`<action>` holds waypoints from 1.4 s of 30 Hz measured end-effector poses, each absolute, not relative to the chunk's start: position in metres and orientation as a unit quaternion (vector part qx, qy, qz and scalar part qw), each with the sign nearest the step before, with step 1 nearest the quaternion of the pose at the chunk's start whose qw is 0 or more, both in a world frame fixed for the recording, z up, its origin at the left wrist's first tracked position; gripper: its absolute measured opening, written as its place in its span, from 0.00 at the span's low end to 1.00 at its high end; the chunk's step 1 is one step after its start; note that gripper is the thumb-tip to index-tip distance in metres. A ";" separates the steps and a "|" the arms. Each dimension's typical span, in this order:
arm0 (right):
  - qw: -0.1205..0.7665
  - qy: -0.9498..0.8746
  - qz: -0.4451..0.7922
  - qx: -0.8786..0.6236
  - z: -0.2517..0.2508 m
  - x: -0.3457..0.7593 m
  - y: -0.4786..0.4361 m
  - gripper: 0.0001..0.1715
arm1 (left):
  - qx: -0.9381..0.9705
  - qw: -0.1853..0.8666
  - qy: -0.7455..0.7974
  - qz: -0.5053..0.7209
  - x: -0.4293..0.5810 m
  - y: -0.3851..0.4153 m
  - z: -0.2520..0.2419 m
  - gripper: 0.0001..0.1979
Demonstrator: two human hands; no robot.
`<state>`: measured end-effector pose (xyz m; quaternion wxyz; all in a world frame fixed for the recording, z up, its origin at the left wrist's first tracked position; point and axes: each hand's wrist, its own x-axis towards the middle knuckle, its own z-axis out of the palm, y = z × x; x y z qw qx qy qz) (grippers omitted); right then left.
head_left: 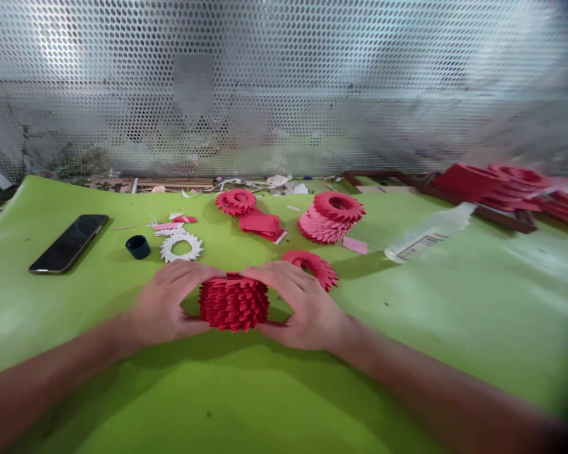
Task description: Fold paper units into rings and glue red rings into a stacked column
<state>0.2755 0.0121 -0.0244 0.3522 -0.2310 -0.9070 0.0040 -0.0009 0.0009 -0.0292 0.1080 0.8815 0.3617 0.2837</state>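
A red cylinder of folded paper pieces [233, 304], layered in spiky rows, is held between my two hands above the green sheet. My left hand [170, 301] grips its left side, fingers on top and thumb underneath. On the other side my right hand [305, 302] closes round it the same way. Just behind my right hand lies a red folded-paper ring [322, 270], partly covered by the fingers. Nearest to my left hand is a white folded-paper ring [196, 248] lying flat.
A phone [69, 243] and a dark round cap [137, 246] lie at left. Behind stand a pink-and-red paper cylinder [322, 226], red rings [235, 201] and red paper pieces [260, 223]. A clear bottle [430, 233] lies right, near stacked red paper [492, 184]. Perforated metal [284, 88] rises behind.
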 end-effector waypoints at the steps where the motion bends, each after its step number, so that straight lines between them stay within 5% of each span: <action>1: 0.355 -0.906 -0.002 -0.230 -0.024 0.275 0.013 0.30 | 0.878 0.121 0.373 0.277 0.000 0.001 -0.027 0.29; 7: 0.334 -0.917 -0.074 -0.206 -0.025 0.277 0.018 0.26 | 0.830 0.228 0.445 0.247 0.003 -0.001 -0.017 0.58; 10: 0.282 -0.936 -0.070 -0.199 -0.022 0.279 0.017 0.24 | 0.809 0.290 0.457 0.230 0.004 -0.002 -0.019 0.60; 15: 0.281 -0.948 0.037 -0.147 -0.014 0.286 0.015 0.51 | 0.806 0.333 0.437 0.220 0.003 -0.002 -0.028 0.62; 21: 0.301 -0.858 0.237 -0.342 -0.020 0.280 0.008 0.58 | 0.758 0.438 0.414 0.248 0.001 0.000 -0.030 0.70; 24: 0.293 -0.860 0.246 -0.339 -0.023 0.272 0.004 0.59 | 0.696 0.530 0.375 0.307 0.006 0.000 -0.028 0.56; 28: 0.308 -0.881 0.195 -0.302 -0.018 0.265 0.002 0.38 | 0.635 0.565 0.417 0.322 0.013 -0.001 -0.026 0.35; 34: 0.212 -0.913 0.186 -0.293 -0.009 0.267 0.003 0.31 | 0.701 0.446 0.491 0.264 0.007 -0.002 -0.036 0.29; 42: 0.202 -0.921 0.164 -0.291 -0.012 0.266 0.001 0.31 | 0.769 0.340 0.472 0.264 0.005 -0.002 -0.042 0.26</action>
